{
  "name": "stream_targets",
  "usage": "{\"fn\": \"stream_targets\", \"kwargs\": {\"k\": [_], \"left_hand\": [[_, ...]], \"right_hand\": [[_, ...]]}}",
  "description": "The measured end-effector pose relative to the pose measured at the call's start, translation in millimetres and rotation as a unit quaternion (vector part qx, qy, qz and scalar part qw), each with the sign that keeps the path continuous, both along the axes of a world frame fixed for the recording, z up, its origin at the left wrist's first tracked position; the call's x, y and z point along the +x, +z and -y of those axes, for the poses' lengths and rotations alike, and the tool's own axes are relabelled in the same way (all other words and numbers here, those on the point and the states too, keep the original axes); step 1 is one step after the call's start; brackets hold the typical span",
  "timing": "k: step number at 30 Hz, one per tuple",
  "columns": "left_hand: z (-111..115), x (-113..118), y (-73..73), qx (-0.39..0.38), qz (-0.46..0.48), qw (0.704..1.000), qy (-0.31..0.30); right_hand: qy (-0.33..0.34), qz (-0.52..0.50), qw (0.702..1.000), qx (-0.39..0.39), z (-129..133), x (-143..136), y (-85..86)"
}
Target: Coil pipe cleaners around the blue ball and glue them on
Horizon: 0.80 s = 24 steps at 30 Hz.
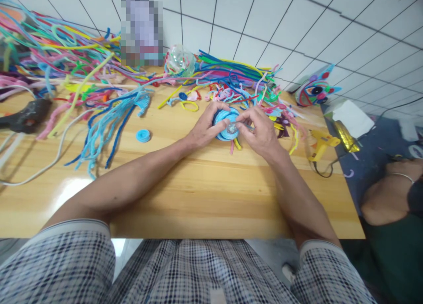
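Both grips closed on blue coiled disc (225, 124), left hand (205, 130), right hand (261, 132), centre piece blurred, fingertips partly hidden.

coil (142, 135) left of disc (226, 124) (on table (205, 194))

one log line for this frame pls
left hand: holds blue coiled disc | right hand: pinching at disc centre | small blue coil: apart on table | yellow glue gun: right edge
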<state>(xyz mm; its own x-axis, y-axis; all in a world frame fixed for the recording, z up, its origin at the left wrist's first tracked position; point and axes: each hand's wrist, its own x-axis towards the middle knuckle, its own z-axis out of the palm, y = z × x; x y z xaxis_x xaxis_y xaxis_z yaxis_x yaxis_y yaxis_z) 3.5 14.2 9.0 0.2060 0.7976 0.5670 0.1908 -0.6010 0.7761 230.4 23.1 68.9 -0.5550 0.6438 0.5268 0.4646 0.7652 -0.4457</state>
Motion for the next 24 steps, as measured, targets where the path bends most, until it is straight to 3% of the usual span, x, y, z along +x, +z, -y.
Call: {"fn": "stream_targets", "kwargs": {"k": [5,24], "left_hand": [[1.0,0.5,0.1,-0.004,0.002,1.000,0.003],[-2.2,0.4,-4.1,-0.001,0.010,1.000,-0.001]], "right_hand": [[-0.005,0.000,1.000,-0.024,0.5,-1.6,2.9],[-0.015,-0.002,0.999,0.043,3.0,-2.6,-3.0]]}}
